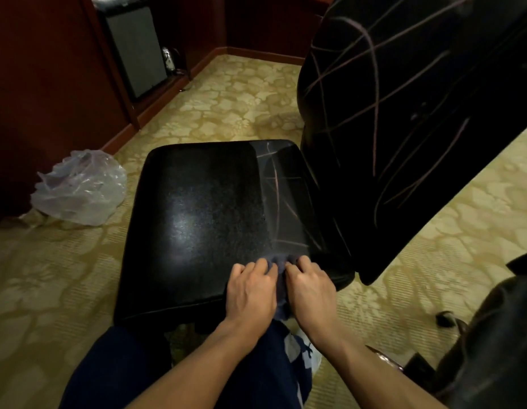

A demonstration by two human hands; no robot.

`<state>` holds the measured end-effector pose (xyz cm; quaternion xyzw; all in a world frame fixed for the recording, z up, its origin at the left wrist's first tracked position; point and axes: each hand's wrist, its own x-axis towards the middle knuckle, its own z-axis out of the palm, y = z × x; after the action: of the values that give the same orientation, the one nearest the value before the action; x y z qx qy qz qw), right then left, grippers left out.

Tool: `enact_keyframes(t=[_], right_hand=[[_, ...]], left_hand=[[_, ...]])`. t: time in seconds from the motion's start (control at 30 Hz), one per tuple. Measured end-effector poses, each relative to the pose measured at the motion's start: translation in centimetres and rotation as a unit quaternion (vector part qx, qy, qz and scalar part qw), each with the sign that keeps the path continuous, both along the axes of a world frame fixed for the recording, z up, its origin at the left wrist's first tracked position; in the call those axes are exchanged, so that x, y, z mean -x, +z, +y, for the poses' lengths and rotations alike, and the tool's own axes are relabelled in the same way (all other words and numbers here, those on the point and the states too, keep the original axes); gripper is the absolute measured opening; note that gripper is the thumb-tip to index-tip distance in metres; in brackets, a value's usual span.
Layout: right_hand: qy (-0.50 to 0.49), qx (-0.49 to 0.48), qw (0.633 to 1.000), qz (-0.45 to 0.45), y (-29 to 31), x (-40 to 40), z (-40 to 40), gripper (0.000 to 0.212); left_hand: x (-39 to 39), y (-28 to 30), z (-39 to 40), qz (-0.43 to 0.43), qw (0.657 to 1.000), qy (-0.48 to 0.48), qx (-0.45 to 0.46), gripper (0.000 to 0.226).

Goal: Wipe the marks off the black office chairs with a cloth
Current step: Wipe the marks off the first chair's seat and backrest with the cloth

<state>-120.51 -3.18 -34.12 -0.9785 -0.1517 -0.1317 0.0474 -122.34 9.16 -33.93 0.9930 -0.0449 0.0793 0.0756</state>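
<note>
A black office chair fills the middle of the head view. Its seat is glossy and mark-free over the left part, while a strip on the right carries pale scribbled lines. The backrest at the right is covered in long pale lines. A dark blue cloth lies bunched at the seat's near edge, under both hands. My left hand and my right hand sit side by side on it, fingers curled into the fabric, pressing it onto the seat.
A crumpled clear plastic bag lies on the patterned carpet to the left. Dark wooden cabinets and a small grey fridge stand at the back left. Part of another black chair shows at the lower right. My knees are just below the seat.
</note>
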Motion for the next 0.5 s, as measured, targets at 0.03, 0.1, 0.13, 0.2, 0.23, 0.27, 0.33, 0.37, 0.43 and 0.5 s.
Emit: enact_keyframes(t=[0.03, 0.1, 0.13, 0.2, 0.23, 0.27, 0.33, 0.37, 0.43, 0.5], right_hand=[[-0.004, -0.004, 1.000, -0.009, -0.2, -0.4, -0.4, 0.031], [-0.002, 0.000, 1.000, -0.014, -0.3, -1.5, -0.8, 0.027], [0.002, 0.004, 1.000, -0.016, -0.2, -2.2, -0.9, 0.027], [0.010, 0.011, 0.999, -0.030, 0.0, -4.0, -0.5, 0.027], [0.014, 0.015, 0.999, -0.039, 0.1, -5.0, -0.1, 0.025], [0.021, 0.017, 0.999, -0.047, 0.1, -6.0, 0.3, 0.024], [0.036, 0.008, 0.997, -0.061, -0.1, -8.2, 1.3, 0.022], [0.039, 0.000, 0.997, -0.062, -0.3, -9.4, 1.8, 0.020], [0.035, -0.013, 0.997, -0.064, -0.6, -12.0, 2.9, 0.017], [0.030, -0.017, 0.997, -0.064, -0.9, -14.7, 4.0, 0.017]], left_hand=[[-0.5, -0.1, -0.4, -0.008, 1.000, 0.000, 0.004, 0.018], [-1.7, -0.1, -0.9, -0.019, 1.000, 0.008, 0.020, 0.016], [-2.3, -0.3, -1.0, -0.028, 0.999, 0.011, 0.025, 0.016], [-3.8, -0.6, -0.6, -0.045, 0.998, 0.019, 0.027, 0.014], [-4.6, -0.8, -0.2, -0.057, 0.998, 0.018, 0.023, 0.014], [-5.6, -1.0, 0.3, -0.076, 0.997, 0.015, 0.015, 0.014], [-7.7, -1.3, 1.5, -0.112, 0.994, 0.010, -0.004, 0.009], [-8.8, -1.4, 1.9, -0.119, 0.993, 0.014, -0.008, 0.015], [-11.4, -1.6, 2.8, -0.126, 0.992, 0.026, -0.013, 0.029], [-14.0, -1.7, 3.7, -0.135, 0.990, 0.031, -0.017, 0.024]])
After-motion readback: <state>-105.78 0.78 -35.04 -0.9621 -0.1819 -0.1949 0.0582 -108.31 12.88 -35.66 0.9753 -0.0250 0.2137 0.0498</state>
